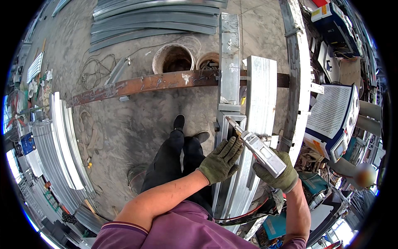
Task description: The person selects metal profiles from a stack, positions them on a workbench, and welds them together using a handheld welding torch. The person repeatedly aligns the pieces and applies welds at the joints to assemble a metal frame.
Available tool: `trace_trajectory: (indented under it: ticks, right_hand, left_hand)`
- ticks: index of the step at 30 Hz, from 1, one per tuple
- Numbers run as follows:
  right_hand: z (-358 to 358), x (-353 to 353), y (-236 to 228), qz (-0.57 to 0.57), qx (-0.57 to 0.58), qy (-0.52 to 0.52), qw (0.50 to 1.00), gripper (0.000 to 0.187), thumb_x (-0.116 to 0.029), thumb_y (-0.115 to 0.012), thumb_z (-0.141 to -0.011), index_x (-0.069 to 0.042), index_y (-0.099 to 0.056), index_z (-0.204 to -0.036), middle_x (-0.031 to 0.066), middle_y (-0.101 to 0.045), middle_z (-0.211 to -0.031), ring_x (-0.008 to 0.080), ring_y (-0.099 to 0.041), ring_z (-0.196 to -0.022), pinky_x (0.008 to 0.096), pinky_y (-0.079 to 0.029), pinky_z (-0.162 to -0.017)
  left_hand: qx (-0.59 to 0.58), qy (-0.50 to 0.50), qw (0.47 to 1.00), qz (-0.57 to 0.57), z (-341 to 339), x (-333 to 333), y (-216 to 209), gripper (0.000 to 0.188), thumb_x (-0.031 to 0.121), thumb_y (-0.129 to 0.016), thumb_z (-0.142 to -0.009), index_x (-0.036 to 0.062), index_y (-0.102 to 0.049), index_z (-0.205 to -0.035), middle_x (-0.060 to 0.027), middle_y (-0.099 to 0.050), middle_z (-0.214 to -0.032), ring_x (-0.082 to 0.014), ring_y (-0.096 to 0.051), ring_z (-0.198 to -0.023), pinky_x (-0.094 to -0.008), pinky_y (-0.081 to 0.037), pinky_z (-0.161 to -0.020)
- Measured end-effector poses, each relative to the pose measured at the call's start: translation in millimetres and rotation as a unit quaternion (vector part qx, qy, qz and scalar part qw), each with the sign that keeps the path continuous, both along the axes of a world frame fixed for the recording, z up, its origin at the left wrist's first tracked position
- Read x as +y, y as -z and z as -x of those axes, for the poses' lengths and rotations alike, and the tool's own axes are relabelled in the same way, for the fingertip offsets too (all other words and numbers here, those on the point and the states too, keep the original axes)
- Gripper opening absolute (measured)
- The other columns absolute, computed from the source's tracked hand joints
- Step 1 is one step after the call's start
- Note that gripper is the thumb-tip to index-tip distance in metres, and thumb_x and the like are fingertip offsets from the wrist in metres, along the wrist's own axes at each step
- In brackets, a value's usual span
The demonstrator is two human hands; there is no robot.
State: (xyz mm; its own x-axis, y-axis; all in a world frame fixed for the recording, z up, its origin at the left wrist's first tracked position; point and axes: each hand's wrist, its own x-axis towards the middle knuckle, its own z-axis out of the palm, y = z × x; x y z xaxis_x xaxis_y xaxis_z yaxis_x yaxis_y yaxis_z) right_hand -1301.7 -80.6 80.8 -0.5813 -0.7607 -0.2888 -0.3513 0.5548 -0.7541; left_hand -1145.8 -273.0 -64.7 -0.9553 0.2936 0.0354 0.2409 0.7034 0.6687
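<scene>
Both my hands wear dark green work gloves. My right hand [278,172] grips a silver, boxy handheld welding gun [265,155] near its rear end. The gun's narrow nozzle [233,122] points away to the upper left, over the end of a galvanized steel frame [226,113]. Beside the gun's front end is my left hand [222,161], its fingers stretched out. Their tips come close to the gun's neck; whether they touch it I cannot tell. A wide galvanized channel [262,89] runs lengthwise under the gun.
A rusty steel beam [145,84] crosses ahead, with two buckets [173,59] [207,61] behind it. Steel profiles [155,20] lie stacked on the far floor, others [62,141] at left. A blue-and-white machine [331,118] stands right. Cables [97,68] lie on the floor.
</scene>
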Motion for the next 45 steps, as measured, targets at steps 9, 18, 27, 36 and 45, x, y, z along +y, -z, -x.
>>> trace_trajectory:
  ticks: [9,18,27,36,45]
  right_hand:
    - [-3.0,4.5,3.1,-0.024,-0.002,0.006,1.000,0.034,-0.020,-0.083,-0.085,-0.006,-0.074,-0.115,0.0120,-0.072,-0.085,0.0344,-0.072,-0.069,0.0423,-0.058,-0.063]
    - [-3.2,3.1,2.1,-0.036,-0.011,0.008,0.999,0.036,-0.022,-0.082,-0.085,-0.006,-0.074,-0.116,0.0123,-0.072,-0.085,0.0352,-0.071,-0.069,0.0430,-0.059,-0.063]
    - [-3.0,3.4,2.1,-0.051,-0.003,0.001,0.999,0.036,-0.024,-0.082,-0.085,-0.006,-0.073,-0.115,0.0126,-0.071,-0.083,0.0353,-0.071,-0.068,0.0435,-0.058,-0.062]
    - [-3.9,5.6,4.2,-0.051,0.005,-0.006,0.999,0.034,-0.025,-0.081,-0.086,-0.006,-0.073,-0.113,0.0120,-0.071,-0.082,0.0352,-0.071,-0.067,0.0436,-0.058,-0.062]
    - [-4.4,6.5,0.5,-0.054,0.007,-0.015,0.998,0.033,-0.025,-0.080,-0.086,-0.006,-0.074,-0.113,0.0125,-0.071,-0.088,0.0348,-0.072,-0.070,0.0433,-0.058,-0.062]
  left_hand:
    - [-0.003,0.002,1.000,-0.012,0.0,-0.5,-0.4,0.083,0.039,-0.057,-0.102,-0.0042,-0.031,-0.167,-0.0242,-0.026,-0.175,-0.0392,-0.021,-0.165,-0.0537,-0.017,-0.136]
    - [0.009,-0.004,1.000,0.003,-0.9,1.3,0.8,0.084,0.040,-0.058,-0.101,-0.0036,-0.031,-0.167,-0.0236,-0.028,-0.175,-0.0389,-0.021,-0.165,-0.0527,-0.016,-0.136]
    - [0.010,-0.001,1.000,0.012,-0.6,0.4,-0.6,0.084,0.041,-0.057,-0.102,-0.0042,-0.030,-0.167,-0.0239,-0.028,-0.175,-0.0390,-0.021,-0.165,-0.0528,-0.016,-0.136]
    - [0.010,-0.001,1.000,0.016,-0.9,1.6,0.7,0.085,0.043,-0.056,-0.102,-0.0042,-0.029,-0.168,-0.0236,-0.027,-0.175,-0.0389,-0.019,-0.166,-0.0516,-0.013,-0.136]
    - [-0.003,0.003,1.000,0.010,-0.3,0.6,-0.7,0.085,0.043,-0.057,-0.102,-0.0038,-0.030,-0.168,-0.0235,-0.026,-0.176,-0.0387,-0.019,-0.166,-0.0519,-0.014,-0.136]
